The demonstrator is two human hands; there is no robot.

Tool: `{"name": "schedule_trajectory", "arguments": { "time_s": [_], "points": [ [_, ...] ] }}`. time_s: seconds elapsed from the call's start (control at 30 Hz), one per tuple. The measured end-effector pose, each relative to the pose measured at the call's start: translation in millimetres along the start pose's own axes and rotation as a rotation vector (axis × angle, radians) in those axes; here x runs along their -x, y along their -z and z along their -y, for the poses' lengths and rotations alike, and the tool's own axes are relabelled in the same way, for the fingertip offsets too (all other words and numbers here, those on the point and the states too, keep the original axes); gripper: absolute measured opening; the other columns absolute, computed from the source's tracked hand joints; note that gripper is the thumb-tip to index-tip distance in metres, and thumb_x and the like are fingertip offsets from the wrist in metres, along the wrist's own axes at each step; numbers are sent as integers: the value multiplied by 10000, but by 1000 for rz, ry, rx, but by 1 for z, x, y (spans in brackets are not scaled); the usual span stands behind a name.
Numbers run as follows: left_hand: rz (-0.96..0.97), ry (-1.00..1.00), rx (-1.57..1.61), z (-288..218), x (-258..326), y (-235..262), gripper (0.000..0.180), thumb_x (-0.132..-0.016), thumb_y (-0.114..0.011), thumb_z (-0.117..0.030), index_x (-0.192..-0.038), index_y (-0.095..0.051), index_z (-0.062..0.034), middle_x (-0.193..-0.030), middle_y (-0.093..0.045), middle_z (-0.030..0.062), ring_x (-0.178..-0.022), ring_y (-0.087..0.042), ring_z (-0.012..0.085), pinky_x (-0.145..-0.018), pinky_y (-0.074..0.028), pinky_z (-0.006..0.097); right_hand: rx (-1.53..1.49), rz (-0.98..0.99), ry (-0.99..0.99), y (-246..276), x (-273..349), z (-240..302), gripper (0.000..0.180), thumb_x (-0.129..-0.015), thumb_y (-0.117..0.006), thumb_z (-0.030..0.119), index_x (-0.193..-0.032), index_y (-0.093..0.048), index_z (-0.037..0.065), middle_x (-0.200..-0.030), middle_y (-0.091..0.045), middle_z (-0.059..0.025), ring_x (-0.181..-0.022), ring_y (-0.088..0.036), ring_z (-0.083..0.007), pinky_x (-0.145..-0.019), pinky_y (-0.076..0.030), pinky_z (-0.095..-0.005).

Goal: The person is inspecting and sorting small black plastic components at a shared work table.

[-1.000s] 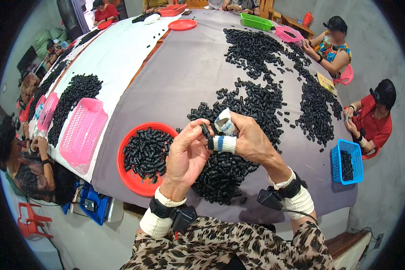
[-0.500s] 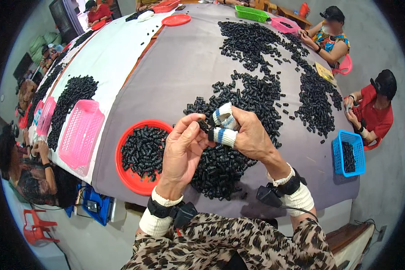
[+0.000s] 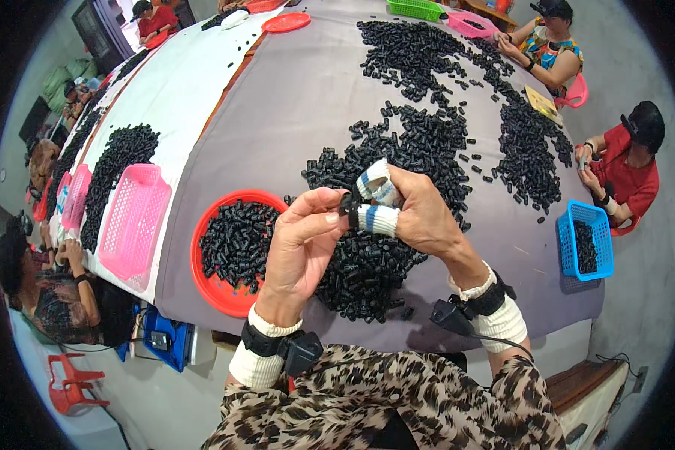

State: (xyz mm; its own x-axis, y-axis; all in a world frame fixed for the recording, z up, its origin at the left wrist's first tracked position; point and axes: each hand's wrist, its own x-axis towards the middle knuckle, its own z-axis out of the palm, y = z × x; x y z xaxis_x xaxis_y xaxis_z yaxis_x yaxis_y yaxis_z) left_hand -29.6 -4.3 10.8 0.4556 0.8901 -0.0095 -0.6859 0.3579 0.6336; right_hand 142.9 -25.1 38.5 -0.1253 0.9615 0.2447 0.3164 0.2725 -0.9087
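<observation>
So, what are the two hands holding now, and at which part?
Both hands pinch one small black part above the pile: left hand with thumb and fingertips, right hand with its cloth-wrapped fingers. Which end each grips cannot be told.

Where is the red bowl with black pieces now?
In the head view, the red bowl sits near the table's front edge, just left of the left hand, with a pink basket further to its left.
</observation>
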Motion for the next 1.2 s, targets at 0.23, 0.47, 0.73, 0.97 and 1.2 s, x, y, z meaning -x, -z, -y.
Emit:
{"name": "schedule_trajectory", "arguments": {
  "time_s": [0.23,0.47,0.73,0.97,1.2],
  "points": [
    [10,12,-35,-4,5,-4,251,-776,-551,63,-1023,-582,34,-1019,-595,98,-886,-570,148,-784,-468,273,-44,8,57,-2,3,-3,256,-763,-691,203,-816,-537,6,-559,-484,16,-535,-407,-31,-463,-351,-227],
    [38,-72,-128,7,3,-7,241,-846,-553,-30,-1080,-557,29,-1012,-596,106,-869,-584,154,-754,-484,279,-32,-26,89,1,6,-7,219,-757,-683,169,-808,-539,12,-560,-492,8,-525,-413,-38,-465,-358,-233],
    [151,120,-20,8,1,8,263,-870,-539,-77,-1115,-528,19,-961,-596,98,-802,-574,154,-648,-483,271,17,8,83,6,6,-12,220,-755,-682,158,-851,-549,10,-583,-525,-12,-535,-443,-50,-482,-384,-245],
    [162,80,108,6,-3,0,263,-867,-547,-88,-1109,-520,12,-938,-601,96,-810,-581,161,-720,-492,284,19,73,52,11,8,-3,385,-690,-745,286,-856,-541,4,-633,-547,-32,-583,-480,-88,-547,-423,-271],
    [105,97,109,14,-2,-2,262,-865,-547,-75,-1111,-522,12,-937,-620,99,-851,-598,163,-772,-493,298,85,143,25,8,3,3,460,-664,-743,380,-787,-538,-14,-633,-560,-122,-565,-548,-186,-540,-429,-326]
  ]
}}
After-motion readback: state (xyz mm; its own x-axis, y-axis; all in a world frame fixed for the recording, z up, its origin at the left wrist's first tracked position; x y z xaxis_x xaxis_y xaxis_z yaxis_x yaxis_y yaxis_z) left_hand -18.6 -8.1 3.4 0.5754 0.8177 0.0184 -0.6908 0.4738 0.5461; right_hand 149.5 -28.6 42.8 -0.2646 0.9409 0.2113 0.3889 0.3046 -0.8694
